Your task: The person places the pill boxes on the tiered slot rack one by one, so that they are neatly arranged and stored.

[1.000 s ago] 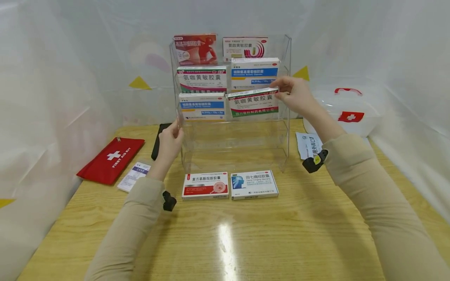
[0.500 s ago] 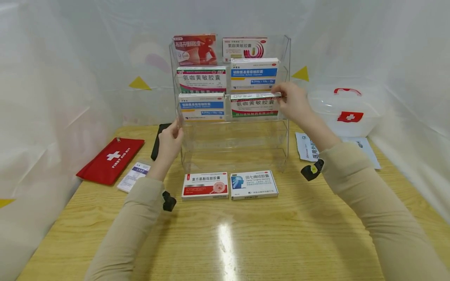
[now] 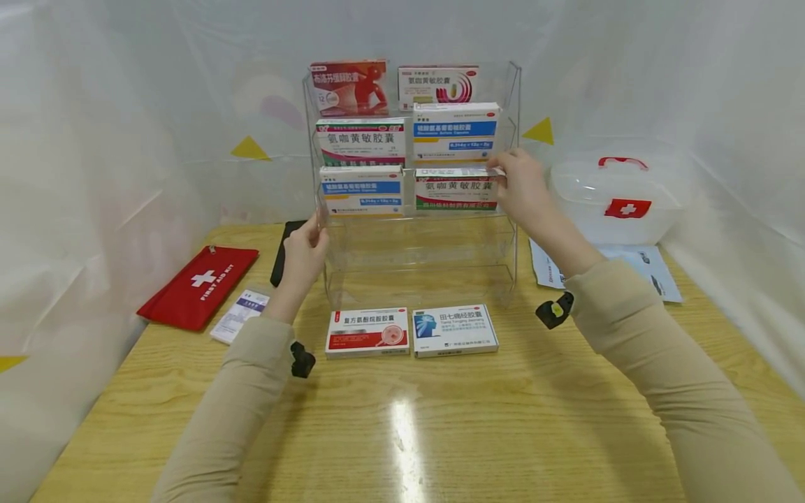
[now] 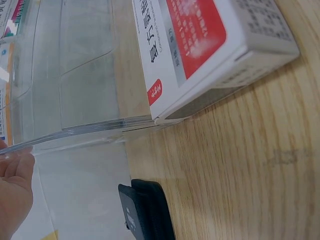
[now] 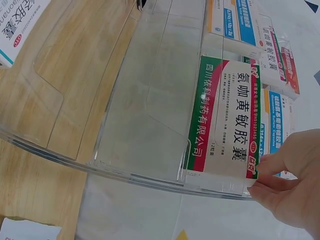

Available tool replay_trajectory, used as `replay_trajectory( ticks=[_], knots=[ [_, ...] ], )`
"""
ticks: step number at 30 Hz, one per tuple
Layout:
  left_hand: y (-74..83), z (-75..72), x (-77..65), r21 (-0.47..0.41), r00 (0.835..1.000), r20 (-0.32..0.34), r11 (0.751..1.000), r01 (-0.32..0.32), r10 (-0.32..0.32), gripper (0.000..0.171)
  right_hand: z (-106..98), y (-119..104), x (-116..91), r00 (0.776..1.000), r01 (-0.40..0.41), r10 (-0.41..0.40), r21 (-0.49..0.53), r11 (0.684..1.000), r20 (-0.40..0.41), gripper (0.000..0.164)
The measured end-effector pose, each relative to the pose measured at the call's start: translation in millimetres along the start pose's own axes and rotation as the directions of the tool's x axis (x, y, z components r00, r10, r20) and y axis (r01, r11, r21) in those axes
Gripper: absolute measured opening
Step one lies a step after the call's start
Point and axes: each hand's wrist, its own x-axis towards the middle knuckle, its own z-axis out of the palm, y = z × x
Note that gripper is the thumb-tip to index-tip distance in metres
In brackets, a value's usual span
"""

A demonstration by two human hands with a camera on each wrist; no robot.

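Note:
A clear tiered display rack (image 3: 418, 241) stands on the table and holds several medicine boxes. With thumb and fingers, my left hand (image 3: 305, 250) grips its left side edge; the left wrist view catches only part of that hand (image 4: 16, 187). My right hand (image 3: 525, 187) pinches the upper right corner of a white medicine box with green and red bands (image 3: 455, 192). That box sits in the third tier from the top, right of a blue-and-white medicine box (image 3: 361, 192). In the right wrist view, the thumb and fingers of the right hand (image 5: 287, 182) meet at the box's end (image 5: 225, 117).
Two medicine boxes, one red-and-white (image 3: 367, 332) and one blue-and-white (image 3: 455, 330), lie before the rack. At left are a red first-aid pouch (image 3: 200, 286), a small white packet (image 3: 240, 316) and a black case (image 4: 145, 210). A clear bin (image 3: 616, 199) and blue-white packets (image 3: 648, 269) are at right.
The green-and-red medicine box has gone down into the third tier, levelled out and shifted slightly right, with my right hand moving down along with it. My left hand keeps its place.

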Motion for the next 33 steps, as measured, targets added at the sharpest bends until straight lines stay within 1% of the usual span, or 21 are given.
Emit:
replay_trajectory(
  ticks=[5, 7, 10, 14, 18, 23, 27, 33],
  knots=[
    [0.1, -0.8, -0.9, 0.011, 1.000, -0.006, 1.000, -0.012, 0.012, 0.046, -4, -2, -3, 1.000, -0.016, 0.016, 0.018, 1.000, 0.005, 0.036],
    [-0.3, -0.8, -0.8, 0.015, 1.000, -0.006, 1.000, -0.014, 0.014, 0.046, -6, -1, -4, 1.000, -0.011, 0.011, 0.041, 0.999, -0.002, 0.038],
    [-0.5, -0.8, -1.0, 0.016, 1.000, -0.004, 1.000, -0.015, 0.015, 0.045, -7, 1, -6, 1.000, 0.017, -0.015, 0.084, 0.996, -0.019, 0.040],
    [-0.9, -0.4, -0.9, 0.019, 1.000, -0.001, 1.000, -0.011, 0.011, 0.046, -10, 3, -13, 0.998, 0.066, -0.061, 0.151, 0.986, -0.033, 0.039],
    [-0.8, -0.6, -1.0, 0.021, 1.000, 0.001, 1.000, -0.008, 0.008, 0.046, -14, 4, -22, 0.998, 0.063, -0.063, 0.210, 0.976, -0.007, 0.042],
    [-0.6, -0.9, -0.8, 0.021, 1.000, -0.003, 1.000, -0.015, 0.015, 0.046, -17, 7, -35, 0.999, 0.032, -0.041, 0.240, 0.970, 0.032, 0.049],
    [-0.6, -0.7, -0.8, 0.021, 1.000, -0.007, 1.000, -0.022, 0.022, 0.046, -19, 10, -45, 0.997, 0.026, -0.043, 0.267, 0.963, 0.058, 0.054],
    [-0.7, -1.0, -1.0, 0.012, 1.000, -0.006, 1.000, -0.022, 0.022, 0.046, -20, 15, -61, 0.993, 0.005, -0.045, 0.351, 0.936, 0.106, 0.055]
  ],
)
